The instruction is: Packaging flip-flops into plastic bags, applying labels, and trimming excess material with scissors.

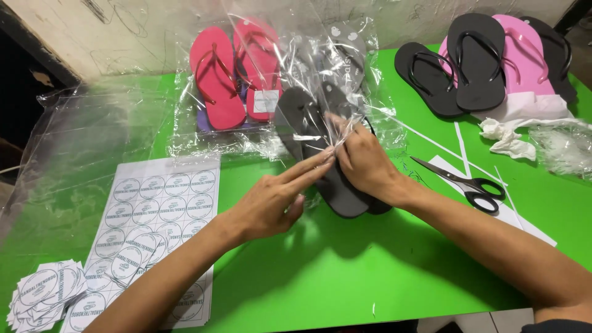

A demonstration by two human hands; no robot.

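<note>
A pair of grey flip-flops [308,132] lies on the green table [370,271], partly inside a clear plastic bag [333,68] that rises toward the back. My right hand [364,163] is closed around the bag's edge on top of the flip-flops. My left hand [277,200] has its fingers stretched out, fingertips pressing the plastic against the flip-flops beside the right hand.
A bagged pair of red flip-flops [234,77] lies behind. Black and pink flip-flops [481,58] are stacked at the back right, near crumpled white paper [509,135]. Scissors [468,182] rest on paper strips at right. A sheet of round labels [154,209], cut labels [46,290] and clear bags [80,135] lie left.
</note>
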